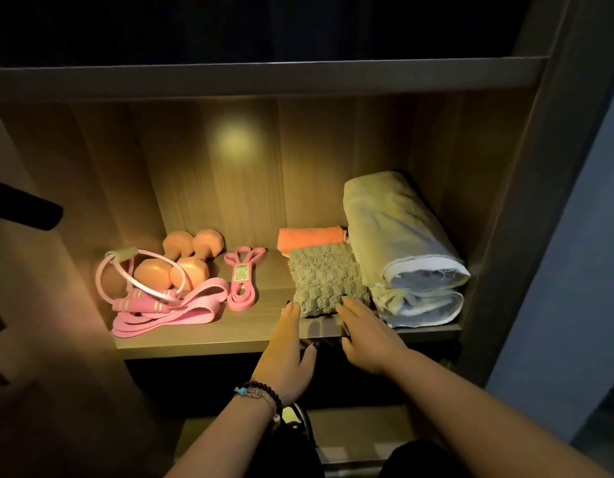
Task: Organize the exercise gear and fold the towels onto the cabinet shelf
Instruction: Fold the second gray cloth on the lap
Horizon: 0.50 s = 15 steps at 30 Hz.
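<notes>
A folded green nubby towel (324, 278) lies on the lit wooden shelf (229, 334), in front of a folded orange towel (309, 237). A big folded white towel (405, 250) sits at the right. My left hand (286, 353) and my right hand (369, 334) reach in with fingers straight, their tips touching the green towel's front edge. On the left lie two orange dumbbells (185, 260), a pink jump rope (140, 298), a wide pink band (174, 313) and a narrow pink loop band (241, 281).
The cabinet's right wall (498, 219) stands close beside the white towel. A shelf board (264, 79) runs overhead. A dark bar (23, 208) juts in at the left. A lower shelf (360, 432) shows below, between my arms.
</notes>
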Available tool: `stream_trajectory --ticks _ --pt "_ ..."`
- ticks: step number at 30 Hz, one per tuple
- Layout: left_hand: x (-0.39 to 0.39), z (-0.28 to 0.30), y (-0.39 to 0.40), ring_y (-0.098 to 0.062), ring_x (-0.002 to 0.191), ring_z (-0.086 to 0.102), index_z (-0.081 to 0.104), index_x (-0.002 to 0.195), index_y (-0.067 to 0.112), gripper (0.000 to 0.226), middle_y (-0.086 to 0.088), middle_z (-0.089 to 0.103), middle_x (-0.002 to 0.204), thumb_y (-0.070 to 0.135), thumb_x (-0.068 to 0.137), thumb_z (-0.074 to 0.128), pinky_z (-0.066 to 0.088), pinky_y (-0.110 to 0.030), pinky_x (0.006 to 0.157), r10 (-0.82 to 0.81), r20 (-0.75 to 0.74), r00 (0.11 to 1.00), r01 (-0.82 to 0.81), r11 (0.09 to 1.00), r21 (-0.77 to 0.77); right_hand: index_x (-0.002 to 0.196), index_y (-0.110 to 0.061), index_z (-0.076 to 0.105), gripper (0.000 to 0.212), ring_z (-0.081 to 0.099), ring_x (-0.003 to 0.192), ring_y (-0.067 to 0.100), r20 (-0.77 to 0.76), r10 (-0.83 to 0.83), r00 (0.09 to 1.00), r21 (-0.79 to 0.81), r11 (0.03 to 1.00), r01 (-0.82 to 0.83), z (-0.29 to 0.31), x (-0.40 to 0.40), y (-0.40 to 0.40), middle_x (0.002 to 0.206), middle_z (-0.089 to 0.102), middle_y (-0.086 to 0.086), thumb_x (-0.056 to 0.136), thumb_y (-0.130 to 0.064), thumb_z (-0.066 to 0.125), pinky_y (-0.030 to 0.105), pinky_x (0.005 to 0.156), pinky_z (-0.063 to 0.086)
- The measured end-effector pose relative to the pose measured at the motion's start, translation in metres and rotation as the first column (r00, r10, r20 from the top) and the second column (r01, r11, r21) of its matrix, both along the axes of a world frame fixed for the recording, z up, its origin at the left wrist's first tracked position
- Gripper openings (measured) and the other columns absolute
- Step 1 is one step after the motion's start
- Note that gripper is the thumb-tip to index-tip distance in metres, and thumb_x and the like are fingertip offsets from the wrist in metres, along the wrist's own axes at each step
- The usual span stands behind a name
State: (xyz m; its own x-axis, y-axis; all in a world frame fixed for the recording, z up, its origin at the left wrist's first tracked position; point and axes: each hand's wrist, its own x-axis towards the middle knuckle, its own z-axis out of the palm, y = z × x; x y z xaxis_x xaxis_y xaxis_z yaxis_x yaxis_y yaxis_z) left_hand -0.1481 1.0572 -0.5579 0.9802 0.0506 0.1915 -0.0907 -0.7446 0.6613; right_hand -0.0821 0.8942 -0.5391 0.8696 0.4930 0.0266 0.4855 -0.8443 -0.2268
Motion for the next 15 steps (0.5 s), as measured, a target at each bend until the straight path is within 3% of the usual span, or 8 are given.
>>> stream_trajectory --ticks 6,8,11,15 --pt "0.038 -0.018 -0.002 -0.019 0.149 -0.002 0.014 0.152 0.007 0.064 -0.006 0.01 0.161 0.015 0.098 0.048 0.003 -0.024 0.116 0.197 0.044 0.979 -0.189 0.97 -0.155 0.152 -0.018 0.019 0.061 0.011 0.147 0.021 0.064 0.009 0.998 0.028 1.0 -0.011 -0.011 0.033 0.0 0.161 0.01 0.003 0.096 -0.01 0.042 0.042 0.116 0.028" --pt "0.051 -0.021 -0.002 -0.022 0.148 0.007 0.016 0.151 0.006 0.063 -0.009 0.018 0.158 0.014 0.097 0.049 0.009 -0.026 0.116 0.222 0.047 0.974 -0.211 0.961 -0.181 0.153 -0.018 0.017 0.064 0.011 0.147 0.022 0.123 0.037 0.992 -0.007 0.999 -0.036 -0.013 0.04 0.0 0.161 0.009 0.004 0.096 -0.01 0.045 0.039 0.116 0.027" --pt "0.073 -0.023 -0.001 -0.019 0.139 0.027 0.021 0.15 0.007 0.064 -0.008 0.031 0.149 0.015 0.096 0.053 0.018 -0.018 0.109 0.189 0.063 0.98 -0.172 0.961 -0.216 0.153 -0.02 0.011 0.082 0.012 0.146 0.027 0.158 0.053 0.986 -0.117 0.993 -0.035 -0.016 0.047 0.0 0.16 0.002 0.005 0.088 -0.001 0.058 0.04 0.11 0.036" --pt "0.099 -0.029 0.001 -0.019 0.13 0.035 0.034 0.145 0.012 0.06 -0.006 0.043 0.137 0.024 0.092 0.06 0.024 -0.019 0.103 0.231 0.051 0.972 -0.215 0.952 -0.217 0.153 -0.022 0.005 0.091 0.012 0.146 0.03 0.136 0.039 0.99 -0.154 0.988 -0.018 -0.023 0.062 0.003 0.16 0.0 0.004 0.085 0.0 0.061 0.041 0.109 0.038"
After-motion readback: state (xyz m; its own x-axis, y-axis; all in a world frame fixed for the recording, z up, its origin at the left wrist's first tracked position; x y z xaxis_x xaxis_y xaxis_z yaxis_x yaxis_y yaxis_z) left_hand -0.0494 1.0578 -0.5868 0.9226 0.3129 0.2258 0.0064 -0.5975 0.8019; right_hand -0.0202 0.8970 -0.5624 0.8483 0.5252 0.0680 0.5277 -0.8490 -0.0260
